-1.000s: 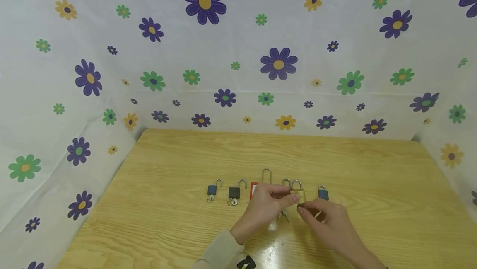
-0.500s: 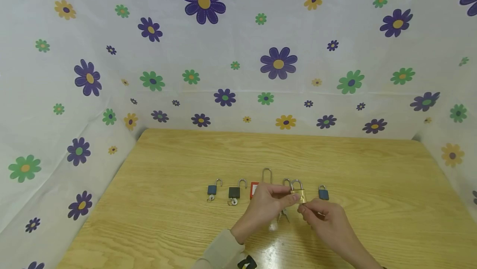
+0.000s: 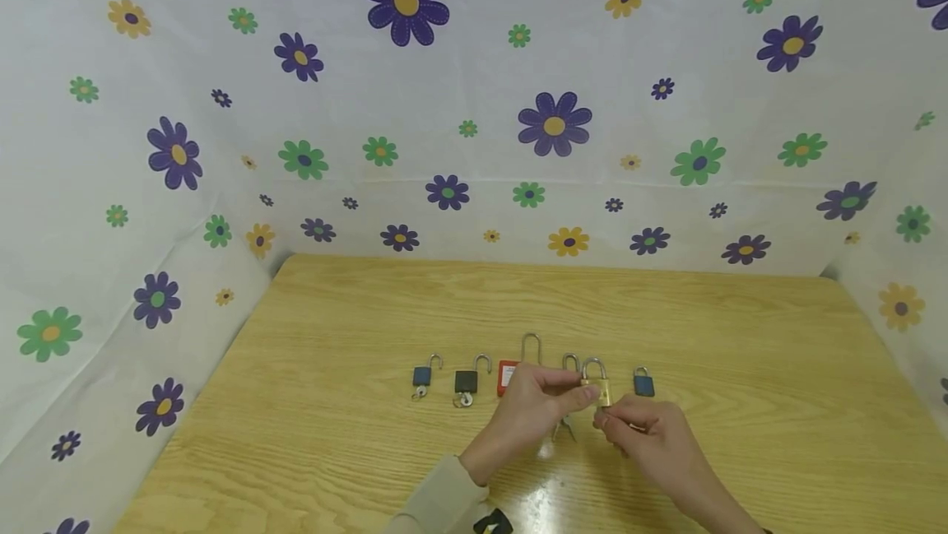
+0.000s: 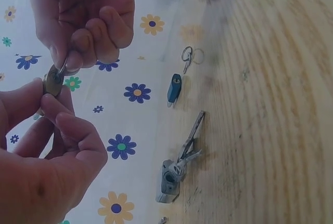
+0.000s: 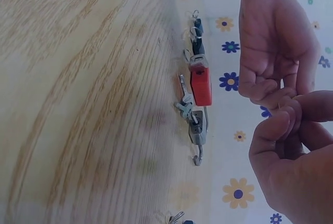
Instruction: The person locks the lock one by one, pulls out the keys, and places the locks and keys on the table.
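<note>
A small brass padlock [image 3: 597, 392] with its shackle upward is held above the table between the thumb and fingers of my left hand [image 3: 522, 404]. Just below and to its right, my right hand [image 3: 655, 435] pinches a thin metal key [image 4: 63, 67] at the lock's underside. In the left wrist view the key's tip meets the keyhole end of the brass body. The fingers of both hands hide most of the lock in the right wrist view.
A row on the wooden table [image 3: 333, 452] holds a blue padlock [image 3: 421, 377], a black padlock [image 3: 466, 383], a red padlock [image 3: 507, 376], a grey padlock [image 5: 196, 128] with keys [image 3: 565, 428], and another blue padlock [image 3: 643, 383] at right. Flowered cloth [image 3: 459, 164] stands behind.
The brass padlock has shifted slightly right and tilted a little. My right fingers have turned slightly at its underside, while the left grip stays the same.
</note>
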`<state>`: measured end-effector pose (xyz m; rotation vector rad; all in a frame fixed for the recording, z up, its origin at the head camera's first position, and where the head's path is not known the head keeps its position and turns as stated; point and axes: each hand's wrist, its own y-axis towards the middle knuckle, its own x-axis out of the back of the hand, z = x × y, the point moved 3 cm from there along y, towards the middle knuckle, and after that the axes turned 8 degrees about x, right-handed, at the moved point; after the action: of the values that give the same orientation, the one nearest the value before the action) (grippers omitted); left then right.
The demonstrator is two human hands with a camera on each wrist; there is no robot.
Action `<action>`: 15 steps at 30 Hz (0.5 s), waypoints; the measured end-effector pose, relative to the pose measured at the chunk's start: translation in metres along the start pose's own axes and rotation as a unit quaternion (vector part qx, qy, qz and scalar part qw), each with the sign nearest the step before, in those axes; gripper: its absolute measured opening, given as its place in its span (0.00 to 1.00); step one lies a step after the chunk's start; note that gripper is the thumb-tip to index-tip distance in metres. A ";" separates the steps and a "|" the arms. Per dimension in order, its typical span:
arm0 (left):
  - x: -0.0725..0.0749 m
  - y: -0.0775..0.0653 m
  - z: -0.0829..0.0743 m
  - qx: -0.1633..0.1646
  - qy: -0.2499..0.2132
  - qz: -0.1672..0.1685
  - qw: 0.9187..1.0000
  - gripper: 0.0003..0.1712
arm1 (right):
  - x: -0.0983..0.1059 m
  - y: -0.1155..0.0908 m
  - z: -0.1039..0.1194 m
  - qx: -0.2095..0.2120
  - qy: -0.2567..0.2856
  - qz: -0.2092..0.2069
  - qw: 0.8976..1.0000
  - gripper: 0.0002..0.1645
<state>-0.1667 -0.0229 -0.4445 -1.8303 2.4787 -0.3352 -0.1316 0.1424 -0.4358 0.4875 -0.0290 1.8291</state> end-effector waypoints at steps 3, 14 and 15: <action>0.000 0.000 0.000 0.000 -0.008 -0.003 1.000 0.16 | -0.001 0.001 0.001 -0.007 0.013 -0.003 1.000 0.16; 0.003 0.002 0.001 0.030 -0.034 -0.025 0.999 0.19 | -0.002 0.000 -0.001 -0.020 0.023 -0.006 1.000 0.13; 0.005 0.003 0.001 0.031 -0.035 -0.030 0.998 0.19 | -0.002 0.000 -0.002 -0.024 0.023 -0.003 0.999 0.12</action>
<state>-0.1703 -0.0266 -0.4454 -1.8626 2.3438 -0.3420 -0.1315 0.1408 -0.4381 0.4106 -0.0392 1.8293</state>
